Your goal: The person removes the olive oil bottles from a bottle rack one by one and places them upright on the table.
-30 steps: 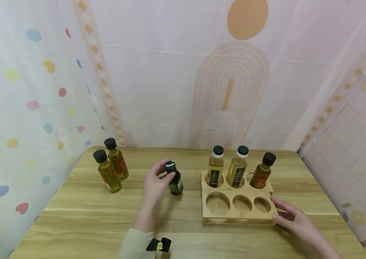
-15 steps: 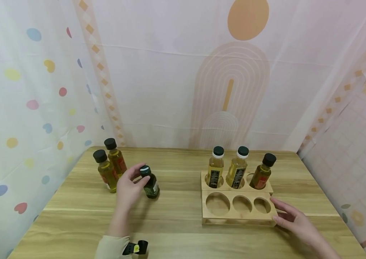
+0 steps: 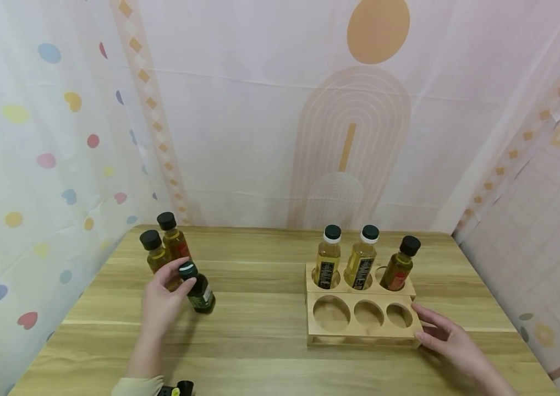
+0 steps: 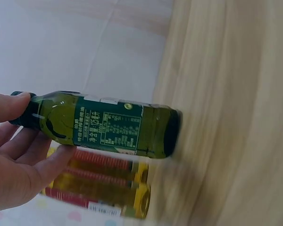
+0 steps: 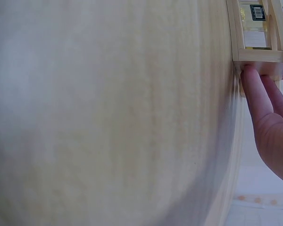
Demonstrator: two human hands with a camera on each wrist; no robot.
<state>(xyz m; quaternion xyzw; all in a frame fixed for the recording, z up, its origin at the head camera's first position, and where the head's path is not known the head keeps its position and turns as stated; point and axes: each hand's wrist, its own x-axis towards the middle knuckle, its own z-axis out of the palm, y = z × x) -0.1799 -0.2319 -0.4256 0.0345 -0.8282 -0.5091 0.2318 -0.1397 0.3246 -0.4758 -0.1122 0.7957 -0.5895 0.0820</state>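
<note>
The head camera looked down and forward over the bench (image 3: 260,335), sharing the green bottle (image 3: 202,294) with the close, sideways-turned left-wrist view, while the right-wrist view skimmed the bench towards the rack (image 5: 262,55).

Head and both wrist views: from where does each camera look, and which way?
Head: on the head, facing forward and down at the light-brown wooden table; left hand and right hand show.
Left wrist: on that wrist, facing the slender green-labelled bottle in the left hand; only that hand shows.
Right wrist: on that wrist, facing table and pale wooden rack; only the right hand shows.
Head and right wrist share the rack.
</note>
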